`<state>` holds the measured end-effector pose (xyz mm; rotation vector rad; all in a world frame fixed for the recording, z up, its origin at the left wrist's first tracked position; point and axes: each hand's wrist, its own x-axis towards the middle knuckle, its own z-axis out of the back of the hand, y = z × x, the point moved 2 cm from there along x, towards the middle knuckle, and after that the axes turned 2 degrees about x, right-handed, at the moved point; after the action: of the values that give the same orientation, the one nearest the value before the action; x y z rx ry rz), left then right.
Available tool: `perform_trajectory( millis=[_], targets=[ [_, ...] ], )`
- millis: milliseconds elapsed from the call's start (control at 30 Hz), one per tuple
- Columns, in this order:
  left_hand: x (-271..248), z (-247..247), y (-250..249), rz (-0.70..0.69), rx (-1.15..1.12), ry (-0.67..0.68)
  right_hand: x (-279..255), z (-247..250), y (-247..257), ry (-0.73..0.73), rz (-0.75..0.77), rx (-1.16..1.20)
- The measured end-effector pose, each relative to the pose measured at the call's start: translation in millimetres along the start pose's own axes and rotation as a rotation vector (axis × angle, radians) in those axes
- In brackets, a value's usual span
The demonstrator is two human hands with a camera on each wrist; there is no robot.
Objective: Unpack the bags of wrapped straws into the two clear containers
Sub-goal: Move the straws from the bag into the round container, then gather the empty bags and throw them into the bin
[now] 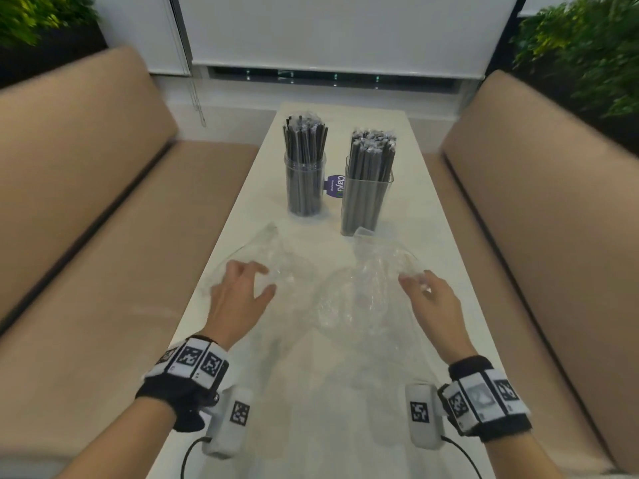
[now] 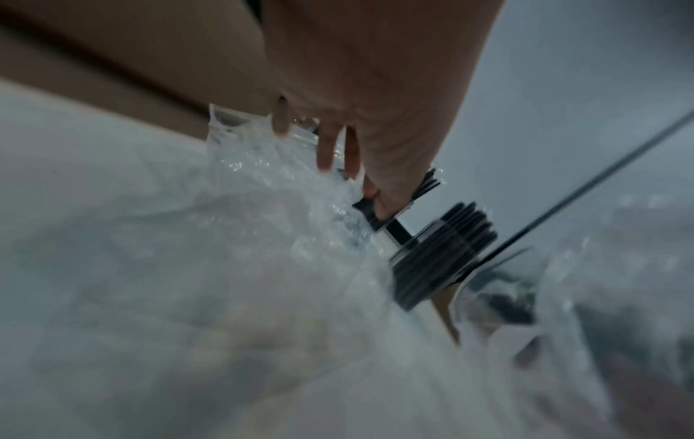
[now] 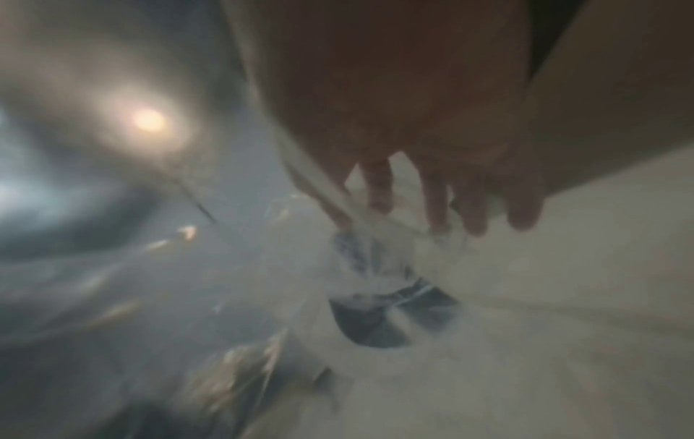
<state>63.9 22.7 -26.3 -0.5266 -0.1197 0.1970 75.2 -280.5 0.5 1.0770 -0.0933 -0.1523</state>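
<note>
Two clear containers stand side by side toward the far end of the white table (image 1: 408,209), both packed with dark wrapped straws standing upright: the round container (image 1: 305,188) on the left, the square container (image 1: 366,205) just to its right and slightly nearer, with a small purple label (image 1: 334,187) showing in the gap between them. Neither touches a table edge — bare tabletop runs along both long sides of the pair and beyond them to the far end. Nearer, two crumpled clear bags lie flat in the middle of the table: the left bag (image 1: 276,261) reaches toward the left edge, and the right bag (image 1: 366,292) has its far corner just beside the base of the square container. The left hand (image 1: 238,295) hovers over the left bag with fingers spread and loosely bent, gripping nothing; the left wrist view shows its fingertips at the plastic, though contact cannot be told. The right hand (image 1: 432,299) reaches over the right bag, fingers extended at its crinkled edge — whether they pinch it cannot be told through the blur. Tan bench seats (image 1: 114,236) flank both long edges, and the near end of the table lies bare between the wrists.
</note>
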Motion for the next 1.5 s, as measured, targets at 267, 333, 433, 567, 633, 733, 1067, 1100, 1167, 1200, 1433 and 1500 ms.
perform_trajectory(
  millis=[267,333,433,567,633,733,1067,1100,1167,1200,1433,1500],
  targets=[
    [-26.1,-45.0,39.9,0.171,0.325,0.309,-4.6,-19.5,-18.0,0.013,-0.075,-0.007],
    [-28.5,-39.7,33.6,0.143,0.114,0.145,-5.3,-19.5,-19.8,0.011,-0.087,-0.001],
    [-38.4,-15.5,-6.5,0.118,-0.501,0.162,-9.7,-27.5,-22.2,0.055,-0.149,0.098],
    [-68.0,1.7,-65.6,0.043,-0.922,0.561,-28.8,-47.5,-4.4,0.424,-0.239,0.438],
    [-73.9,5.1,-71.0,0.114,-1.11,0.582,-41.2,-56.9,12.1,0.613,-0.199,0.508],
    [-75.8,18.8,-67.1,-0.044,-0.966,0.409,-54.7,-71.7,29.3,0.735,-0.077,0.563],
    [-99.3,48.9,-13.5,0.183,-0.873,0.294,-59.0,-81.9,80.5,0.927,0.252,0.139],
    [-101.0,58.1,1.8,0.193,-0.785,0.261,-51.6,-80.6,88.1,0.889,0.236,0.138],
    [-102.6,78.3,30.8,0.171,-0.475,0.182,-43.2,-79.5,109.2,0.743,0.28,0.153],
    [-102.5,85.9,45.0,0.15,-0.242,0.153,-47.1,-84.4,122.4,0.7,0.32,0.152],
    [-82.8,154.0,109.3,0.211,-0.673,-0.238,-147.7,-239.0,188.1,0.928,0.517,0.189],
    [-81.3,170.3,149.9,0.226,-0.9,-0.263,-165.7,-290.4,203.1,0.939,0.407,0.332]
  ],
)
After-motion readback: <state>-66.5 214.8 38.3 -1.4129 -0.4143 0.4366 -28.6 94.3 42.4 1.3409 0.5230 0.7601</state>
